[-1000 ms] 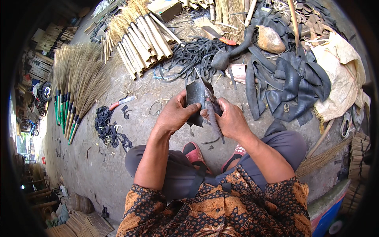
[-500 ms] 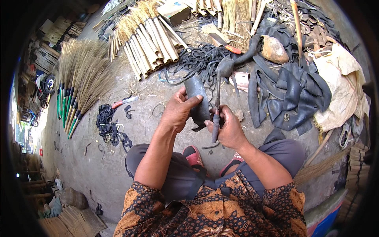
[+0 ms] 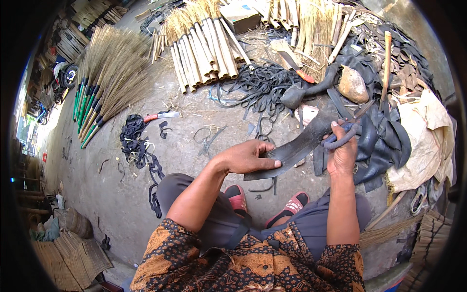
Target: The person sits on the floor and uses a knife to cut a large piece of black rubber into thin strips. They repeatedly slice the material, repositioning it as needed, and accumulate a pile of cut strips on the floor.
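Observation:
My left hand (image 3: pixel 247 158) pinches the near end of a wide strip of black rubber (image 3: pixel 297 150), thumb on top. The strip stretches up and to the right, to the fingers of my right hand (image 3: pixel 342 155). Closed in that right hand is a pair of scissors (image 3: pixel 346 135) with wrapped grey-blue handles, its blades pointing up and to the right. Whether the right fingers also grip the strip's far end is hard to tell. Behind the right hand lies a heap of black rubber sheets (image 3: pixel 377 138).
Beyond my hands lie a tangle of thin rubber strips (image 3: pixel 260 85) and bundled bamboo handles (image 3: pixel 206 51). Finished brooms (image 3: pixel 109 73) lie at the left. A red-handled knife (image 3: pixel 163 116) rests by rubber scraps (image 3: pixel 132 136). At the right are a stone (image 3: pixel 353 85) and a pale sack (image 3: pixel 421 141).
My right hand has moved right and turned, swinging the scissors from upright to slanting right. The rubber piece now shows stretched out between my hands; my left hand has moved lower.

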Demonstrator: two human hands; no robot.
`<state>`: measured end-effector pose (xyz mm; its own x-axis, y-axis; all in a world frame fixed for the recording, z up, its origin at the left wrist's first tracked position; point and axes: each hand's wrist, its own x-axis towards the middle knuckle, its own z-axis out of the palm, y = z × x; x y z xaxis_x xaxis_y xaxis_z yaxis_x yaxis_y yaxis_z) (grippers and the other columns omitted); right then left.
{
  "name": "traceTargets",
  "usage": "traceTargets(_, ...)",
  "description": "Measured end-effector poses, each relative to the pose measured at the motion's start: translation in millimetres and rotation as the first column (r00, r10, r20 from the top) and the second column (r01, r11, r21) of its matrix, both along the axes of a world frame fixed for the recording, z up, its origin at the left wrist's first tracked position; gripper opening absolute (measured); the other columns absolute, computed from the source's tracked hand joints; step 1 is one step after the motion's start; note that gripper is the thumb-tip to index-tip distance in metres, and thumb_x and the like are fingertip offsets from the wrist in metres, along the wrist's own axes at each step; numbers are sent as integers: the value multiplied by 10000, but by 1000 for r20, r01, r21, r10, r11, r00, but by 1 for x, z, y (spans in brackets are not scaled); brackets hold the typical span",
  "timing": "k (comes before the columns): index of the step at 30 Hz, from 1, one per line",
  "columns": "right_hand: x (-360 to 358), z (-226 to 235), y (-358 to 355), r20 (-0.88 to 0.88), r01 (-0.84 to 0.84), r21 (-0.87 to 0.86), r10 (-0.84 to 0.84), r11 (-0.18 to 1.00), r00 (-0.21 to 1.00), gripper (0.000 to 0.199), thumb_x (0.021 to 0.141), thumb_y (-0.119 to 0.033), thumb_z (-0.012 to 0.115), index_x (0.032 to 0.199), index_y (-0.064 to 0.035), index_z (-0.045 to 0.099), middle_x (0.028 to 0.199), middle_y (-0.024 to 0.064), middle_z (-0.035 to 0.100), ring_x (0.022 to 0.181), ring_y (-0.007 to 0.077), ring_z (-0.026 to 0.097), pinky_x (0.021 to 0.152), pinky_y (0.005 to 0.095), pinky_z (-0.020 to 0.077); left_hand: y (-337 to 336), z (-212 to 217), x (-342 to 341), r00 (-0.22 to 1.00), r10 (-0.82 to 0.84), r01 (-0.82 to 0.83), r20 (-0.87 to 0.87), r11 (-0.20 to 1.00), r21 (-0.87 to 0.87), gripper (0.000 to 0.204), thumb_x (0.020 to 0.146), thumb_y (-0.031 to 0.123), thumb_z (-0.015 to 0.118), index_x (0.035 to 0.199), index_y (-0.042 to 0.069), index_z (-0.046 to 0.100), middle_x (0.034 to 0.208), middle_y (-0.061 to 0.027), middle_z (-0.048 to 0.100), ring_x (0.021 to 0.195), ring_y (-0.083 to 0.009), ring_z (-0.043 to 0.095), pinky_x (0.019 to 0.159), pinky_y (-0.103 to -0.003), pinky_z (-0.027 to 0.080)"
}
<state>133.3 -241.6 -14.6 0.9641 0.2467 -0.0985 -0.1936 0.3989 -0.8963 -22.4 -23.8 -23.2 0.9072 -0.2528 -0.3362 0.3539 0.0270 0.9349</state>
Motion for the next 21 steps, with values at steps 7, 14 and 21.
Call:
traceTargets(7,-17,-11,8,-3,-248,-238,255,939,967,339,1017,-348,635,1115,-24,627,767,23,610,647,98,603,563,230,507,1,9,9,892,452,-430,-30,825,-366,244,977,224,704,1154,57,694,1003,12,724,846,-53,663,765,-215,545)
traceTargets(14,-68,-27,28,-73,-617,-426,654,662,753,328,990,-295,676,1114,-2,601,817,8,602,682,82,582,602,234,500,23,11,14,712,702,-677,23,695,-241,396,925,89,722,1291,42,576,1020,-23,674,778,-89,644,636,-234,564)
traceTargets(21,-83,-27,27,24,-696,-485,804,529,594,303,933,-221,755,1088,1,618,854,30,670,788,104,616,714,271,501,38,18,10,623,779,-767,63,625,-145,445,932,104,709,1323,35,510,1018,-64,656,759,-119,663,583,-246,555)
